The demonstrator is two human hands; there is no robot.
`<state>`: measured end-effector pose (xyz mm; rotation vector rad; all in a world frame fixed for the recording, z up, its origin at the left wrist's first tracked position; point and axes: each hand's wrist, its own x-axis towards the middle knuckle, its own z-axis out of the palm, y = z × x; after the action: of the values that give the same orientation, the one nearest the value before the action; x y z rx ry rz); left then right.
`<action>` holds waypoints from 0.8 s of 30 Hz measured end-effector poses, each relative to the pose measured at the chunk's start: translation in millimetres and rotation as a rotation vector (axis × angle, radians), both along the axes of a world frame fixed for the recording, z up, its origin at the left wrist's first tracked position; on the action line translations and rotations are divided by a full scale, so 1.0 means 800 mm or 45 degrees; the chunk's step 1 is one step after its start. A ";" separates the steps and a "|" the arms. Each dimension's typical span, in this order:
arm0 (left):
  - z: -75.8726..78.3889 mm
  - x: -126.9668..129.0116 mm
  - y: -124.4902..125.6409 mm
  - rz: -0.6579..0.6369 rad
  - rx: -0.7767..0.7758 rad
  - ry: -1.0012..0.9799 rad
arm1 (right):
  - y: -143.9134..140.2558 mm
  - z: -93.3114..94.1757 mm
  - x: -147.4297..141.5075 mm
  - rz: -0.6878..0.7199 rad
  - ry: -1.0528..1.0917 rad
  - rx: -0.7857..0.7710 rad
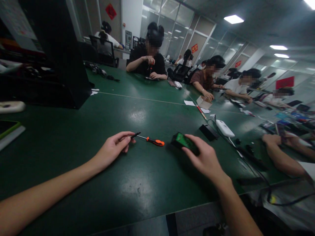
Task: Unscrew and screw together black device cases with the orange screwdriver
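My left hand [117,146] pinches a small, thin black piece [136,134] between thumb and fingers, just above the green table; its exact kind is not clear. A screwdriver [155,141] with an orange and black handle lies between my hands, its shaft pointing toward my left fingertips. My right hand [203,154] grips a black box-like case [175,140] with a green circuit board [184,141] showing in its open face. The case is tilted, and my fingers cover its right end.
Across the green table [137,183], a person in black [147,62] works with a tool. A black box [208,131], a white power strip [224,128] and cables lie to the right, near another person's hands [275,139]. A black stand [81,88] rises at left.
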<state>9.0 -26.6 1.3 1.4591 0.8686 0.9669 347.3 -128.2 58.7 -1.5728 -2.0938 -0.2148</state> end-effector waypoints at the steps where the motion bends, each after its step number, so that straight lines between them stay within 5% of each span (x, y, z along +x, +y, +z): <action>1: 0.001 0.000 -0.003 -0.018 0.017 0.052 | -0.007 0.000 0.036 -0.168 -0.029 0.038; 6: -0.002 0.000 -0.014 -0.153 0.238 0.243 | -0.045 -0.024 0.196 -0.747 -0.148 0.007; 10: -0.003 0.000 -0.018 -0.232 0.403 0.359 | -0.060 -0.041 0.220 -0.733 -0.209 -0.035; 12: -0.003 0.003 -0.020 -0.233 0.436 0.367 | -0.056 -0.039 0.182 -0.640 -0.237 0.081; 15: -0.002 0.008 -0.025 -0.288 0.488 0.344 | -0.039 -0.024 0.077 -0.277 -0.078 0.170; 20: 0.002 0.020 -0.041 -0.406 0.584 0.266 | -0.001 0.001 -0.097 0.538 -0.082 -0.267; 24: 0.010 0.018 -0.052 -0.364 0.504 0.345 | 0.032 -0.002 -0.147 0.772 0.001 -0.482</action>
<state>23.5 -68.6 9.2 2.0278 0.6534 0.7612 230.0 -102.8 56.9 -1.0336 -2.6029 0.4135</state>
